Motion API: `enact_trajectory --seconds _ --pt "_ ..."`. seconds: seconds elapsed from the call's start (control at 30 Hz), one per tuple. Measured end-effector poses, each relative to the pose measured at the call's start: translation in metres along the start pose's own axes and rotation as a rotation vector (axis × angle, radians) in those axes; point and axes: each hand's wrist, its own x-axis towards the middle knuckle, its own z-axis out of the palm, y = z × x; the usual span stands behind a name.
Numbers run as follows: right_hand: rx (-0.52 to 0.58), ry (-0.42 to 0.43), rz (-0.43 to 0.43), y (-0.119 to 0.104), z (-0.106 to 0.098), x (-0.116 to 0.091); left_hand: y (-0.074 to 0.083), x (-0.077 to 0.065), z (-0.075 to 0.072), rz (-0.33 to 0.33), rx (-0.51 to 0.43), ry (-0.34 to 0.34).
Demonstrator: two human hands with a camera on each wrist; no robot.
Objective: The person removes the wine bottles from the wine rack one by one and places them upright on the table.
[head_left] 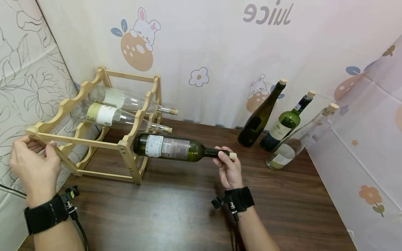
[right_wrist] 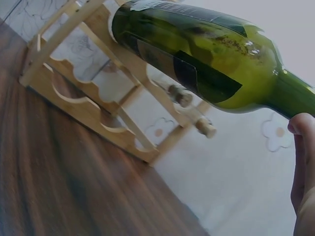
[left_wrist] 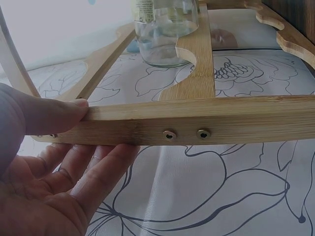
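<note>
My right hand grips the neck of a dark green wine bottle, which lies level with its corked end to the right. The bottle's base is at the front right upper rail of a wooden wine rack; whether it rests on the wood I cannot tell. My left hand pinches the rack's front left upright, thumb on one face and fingers on the other, as the left wrist view shows. Two clear corked bottles, one with a yellow-white label and one behind it, lie on the rack's upper level.
At the back right stand three corked bottles: a dark one, a green one and a clear one. A printed curtain hangs behind the brown wooden table. Cables run from both wrist straps.
</note>
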Motion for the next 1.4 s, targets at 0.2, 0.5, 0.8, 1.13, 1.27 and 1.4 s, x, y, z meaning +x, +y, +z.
enact_trajectory --seconds 0.2,0.5,0.8,1.13,1.27,1.4 --pt "0.000 -0.042 -0.037 -0.025 -0.007 0.003 0.000 0.000 0.001 0.009 0.002 0.005" --pt "-0.075 -0.139 -0.118 -0.076 -0.008 0.015 -0.001 0.002 0.001 -0.002 0.021 -0.008" --pt "-0.235 -0.213 -0.167 -0.111 0.002 0.029 0.002 0.000 0.002 0.016 0.022 -0.006" --pt "-0.456 -0.160 -0.226 -0.129 0.021 0.045 0.000 0.001 0.003 0.021 -0.001 -0.005" --pt "-0.498 -0.150 -0.230 -0.136 0.028 0.049 -0.001 0.001 0.002 0.007 0.008 -0.011" --pt "-0.562 -0.143 -0.241 -0.143 0.035 0.054 -0.003 -0.001 0.001 -0.011 0.038 -0.024"
